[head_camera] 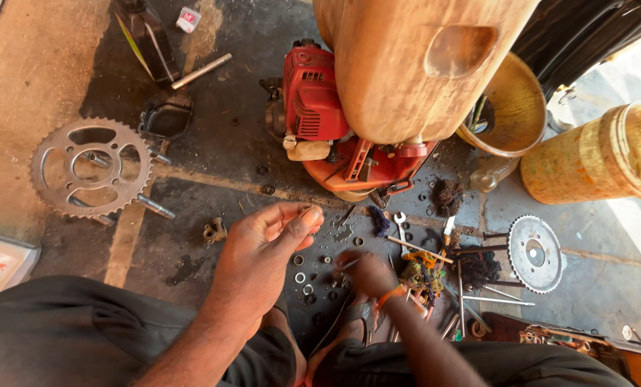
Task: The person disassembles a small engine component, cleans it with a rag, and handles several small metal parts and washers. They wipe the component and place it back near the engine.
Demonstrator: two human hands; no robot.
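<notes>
left hand [266, 247] grip pinched, contents unclear | right hand [367, 272] grip among washers [300, 277] | small white-red packet [188, 19] top-left

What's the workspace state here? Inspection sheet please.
Surface: oily concrete floor, stained dark.
Job's things: washers and nuts scattered by the hands.
Clutter: sprocket, toothed disc, spanner, rods, red engine under a tan tank.
Fingers: left hand raised, fingertips pinched; right hand down among washers.
Cables: nothing seen.
Surroundings: two yellow buckets, dark bottle.
</notes>
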